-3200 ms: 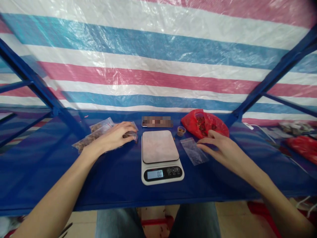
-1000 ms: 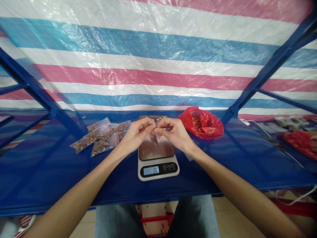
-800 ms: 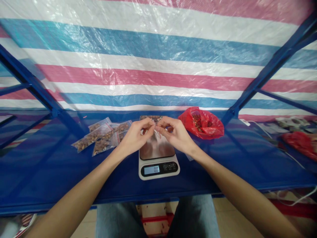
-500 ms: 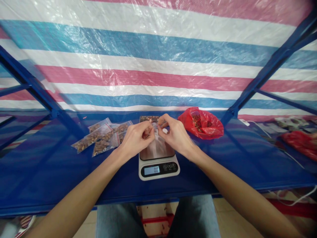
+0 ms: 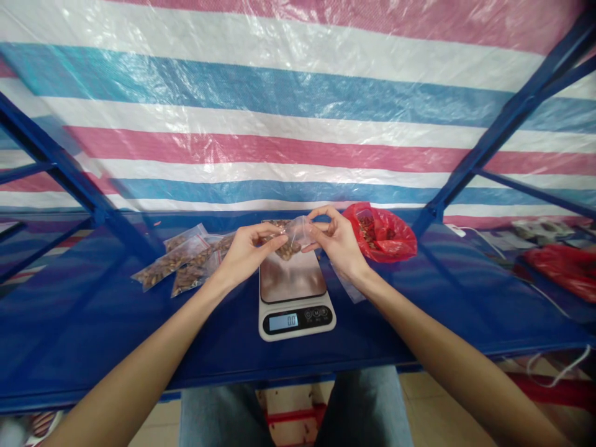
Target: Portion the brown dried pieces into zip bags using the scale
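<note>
Both hands grip a small clear zip bag with brown nut-like pieces in its lower part, held above the scale plate. My left hand pinches its left side, fingers closed. My right hand pinches the plastic at the right end. Under them stands a white kitchen scale with a steel plate, its display reading 0.0. Left of my left hand, several filled zip bags lie overlapping. Just right of my right hand sits an open red plastic bag holding more brown pieces.
A flat clear bag lies partly beneath my right forearm on the blue table. Blue metal bars slant up at both sides. Striped sheeting hangs behind. Another red bag and a white cable lie far right.
The zip bag has turned, so its brown contents now show between my hands. My right hand has shifted slightly right, and more of the scale plate is uncovered.
</note>
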The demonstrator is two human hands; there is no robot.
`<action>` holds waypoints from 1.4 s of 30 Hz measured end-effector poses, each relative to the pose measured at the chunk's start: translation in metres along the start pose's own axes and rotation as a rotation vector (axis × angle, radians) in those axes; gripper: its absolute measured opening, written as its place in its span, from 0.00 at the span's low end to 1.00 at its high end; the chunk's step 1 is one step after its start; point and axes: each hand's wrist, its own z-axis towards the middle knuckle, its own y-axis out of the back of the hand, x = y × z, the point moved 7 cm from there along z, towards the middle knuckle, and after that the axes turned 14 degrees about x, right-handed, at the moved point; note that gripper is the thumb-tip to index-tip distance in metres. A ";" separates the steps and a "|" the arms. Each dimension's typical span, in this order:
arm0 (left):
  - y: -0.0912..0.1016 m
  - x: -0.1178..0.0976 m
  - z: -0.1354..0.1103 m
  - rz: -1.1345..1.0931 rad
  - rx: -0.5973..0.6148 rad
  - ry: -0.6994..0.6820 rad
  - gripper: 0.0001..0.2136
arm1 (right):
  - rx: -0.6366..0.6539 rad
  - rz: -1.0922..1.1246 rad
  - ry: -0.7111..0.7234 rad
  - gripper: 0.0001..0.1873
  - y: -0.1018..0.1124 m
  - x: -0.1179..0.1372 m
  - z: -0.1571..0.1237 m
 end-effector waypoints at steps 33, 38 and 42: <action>-0.005 0.002 -0.005 -0.282 -0.210 -0.090 0.13 | -0.034 0.525 -0.173 0.18 -0.034 -0.032 -0.007; -0.004 -0.003 -0.005 -0.190 -0.177 -0.102 0.14 | -0.035 0.647 -0.134 0.16 -0.023 -0.023 -0.001; 0.019 0.001 -0.007 -0.152 -0.257 -0.113 0.12 | -0.169 0.539 -0.021 0.17 0.042 0.005 -0.006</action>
